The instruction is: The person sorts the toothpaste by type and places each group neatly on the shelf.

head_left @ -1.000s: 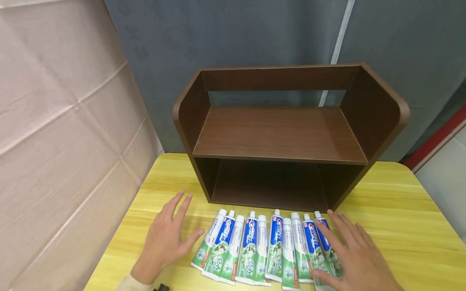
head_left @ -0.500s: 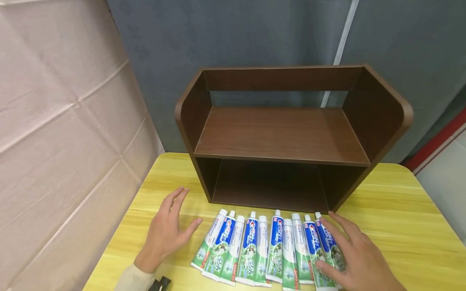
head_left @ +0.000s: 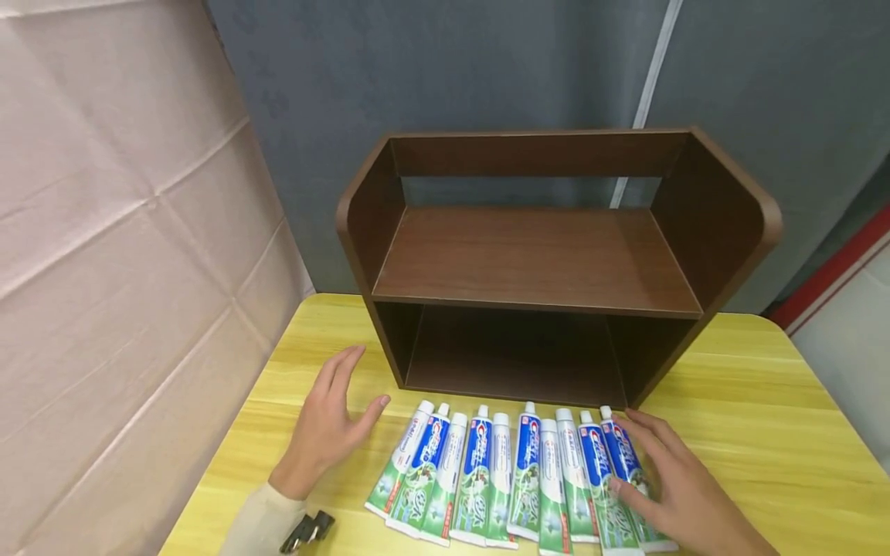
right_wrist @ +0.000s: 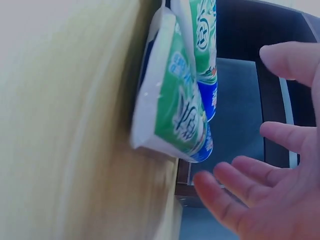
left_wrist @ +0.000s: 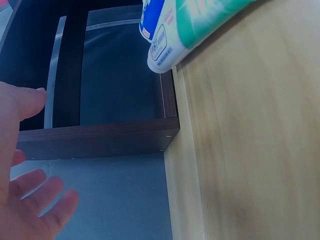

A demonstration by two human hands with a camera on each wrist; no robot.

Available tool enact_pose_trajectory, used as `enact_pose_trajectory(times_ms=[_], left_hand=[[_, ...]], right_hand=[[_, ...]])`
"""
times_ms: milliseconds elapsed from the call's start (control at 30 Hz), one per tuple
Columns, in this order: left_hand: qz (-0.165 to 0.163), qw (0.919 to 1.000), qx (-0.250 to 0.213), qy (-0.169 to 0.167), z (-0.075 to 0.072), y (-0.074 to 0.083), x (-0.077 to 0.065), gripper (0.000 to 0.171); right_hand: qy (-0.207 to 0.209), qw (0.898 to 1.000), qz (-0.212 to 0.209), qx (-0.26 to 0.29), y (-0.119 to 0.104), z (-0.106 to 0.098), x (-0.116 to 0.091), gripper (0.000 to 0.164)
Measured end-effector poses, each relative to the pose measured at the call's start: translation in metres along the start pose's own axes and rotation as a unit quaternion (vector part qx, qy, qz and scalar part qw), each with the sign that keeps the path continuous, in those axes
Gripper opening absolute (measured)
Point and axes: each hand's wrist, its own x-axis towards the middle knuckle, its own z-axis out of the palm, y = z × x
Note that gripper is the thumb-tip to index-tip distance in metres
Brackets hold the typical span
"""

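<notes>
A row of several toothpaste tubes lies side by side on the table, caps toward the shelf. Some, like the blue and green toothpaste tube, carry a blue band; others, like the white and green toothpaste tube, are mostly white at the cap end. Left of the row is my left hand, holding nothing, its thumb apart from the leftmost tube. My right hand hovers at the row's right end, fingers loosely bent. In the right wrist view, a gap separates those fingers from the rightmost tube.
Behind the tubes stands a dark brown two-tier shelf on the yellow wood-grain table. A pale cloth hangs at the left, and a grey curtain is at the back. A black clip-like object is by the left sleeve.
My right hand has drawn slightly rightward, uncovering more of the rightmost tubes, and its fingers are less spread. My left hand's fingers have come closer together. The row looks nearly unchanged.
</notes>
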Motion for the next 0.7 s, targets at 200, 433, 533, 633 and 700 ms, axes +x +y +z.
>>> enact_pose_trajectory(times_ms=[200, 433, 533, 633, 700], left_hand=[[0.004, 0.9987, -0.046, 0.023, 0.006, -0.005, 0.008, 0.084], [-0.033, 0.9913, -0.125, 0.022, 0.013, -0.007, 0.018, 0.082], [-0.051, 0.9871, -0.151, 0.018, 0.014, -0.006, 0.021, 0.081], [-0.066, 0.9825, -0.173, 0.019, 0.015, -0.005, 0.024, 0.079], [-0.073, 0.9793, -0.188, 0.022, 0.015, -0.005, 0.027, 0.079]], right_hand=[[0.041, 0.997, -0.036, 0.055, 0.012, 0.005, 0.002, 0.079], [0.049, 0.995, -0.016, 0.089, 0.02, 0.006, 0.006, 0.074], [0.04, 0.995, 0.0, 0.094, 0.022, 0.008, 0.006, 0.072], [0.024, 0.995, 0.025, 0.094, 0.023, 0.008, 0.005, 0.071], [0.017, 0.995, 0.036, 0.095, 0.023, 0.008, 0.005, 0.072]])
